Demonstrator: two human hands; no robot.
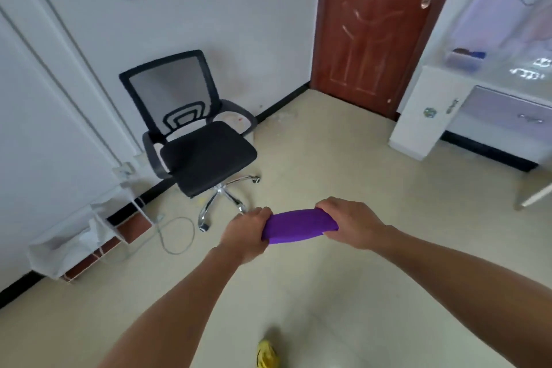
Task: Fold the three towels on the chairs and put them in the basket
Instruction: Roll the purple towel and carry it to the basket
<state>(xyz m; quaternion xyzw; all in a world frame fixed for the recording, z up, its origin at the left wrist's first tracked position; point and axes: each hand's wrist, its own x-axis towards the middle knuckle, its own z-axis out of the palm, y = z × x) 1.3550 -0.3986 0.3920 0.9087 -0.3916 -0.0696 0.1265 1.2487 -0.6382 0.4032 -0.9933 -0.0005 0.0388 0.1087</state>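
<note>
Towel: purple, folded down to a narrow slab, held in the air between your two hands, above the floor and touching nothing else.
Left hand: curled round the towel's left end, fingers wrapped over its top edge.
Right hand: gripping the right end from above; I can't see how the fingers sit underneath.
Chair: out beyond your left hand, seat bare, no towel on it.
Basket: my guess is the white fabric bin on the wire frame, well off to the left of your left hand, against the wall. I can't see inside it.
Step in hand: the fold looks about finished, so the carry to the basket should come next.
Do it well: hold both ends level and pinch through every layer, not just the top one, or the fold will slide open. Turn your whole body toward the bin instead of reaching across. Lower the towel in flat and let go with both hands together.
Watch out: a cable loops on the floor between your left hand and the bin, so step over it.
Other towels: none in view.
</note>
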